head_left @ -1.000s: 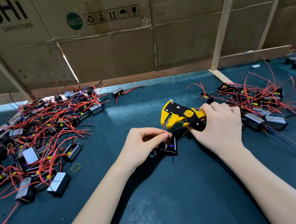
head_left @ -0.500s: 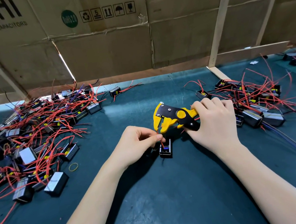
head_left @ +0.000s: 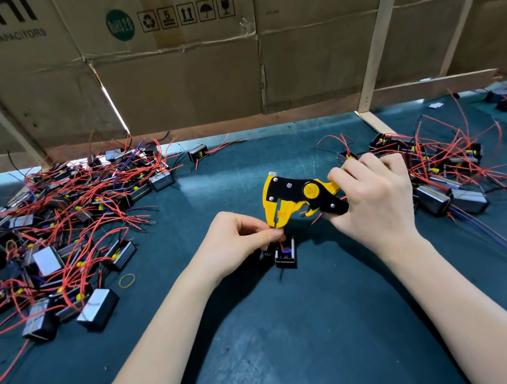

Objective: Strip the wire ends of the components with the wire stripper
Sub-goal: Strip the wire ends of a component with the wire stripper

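Left of frame: pile of black components (head_left: 59, 246) with tangled red wires on the dark green surface (head_left: 296, 331); a yellow rubber band (head_left: 127, 281) lies just right of it. Centre: left hand (head_left: 240, 245), fingers curled, pinches a red wire (head_left: 277, 225) at the mouth of the wire stripper (head_left: 298, 198). One component (head_left: 285, 253) sits on the surface just below. Right hand (head_left: 376, 204) grips the stripper handles, fingers wrapped round. Right of frame: second component pile (head_left: 443, 173).
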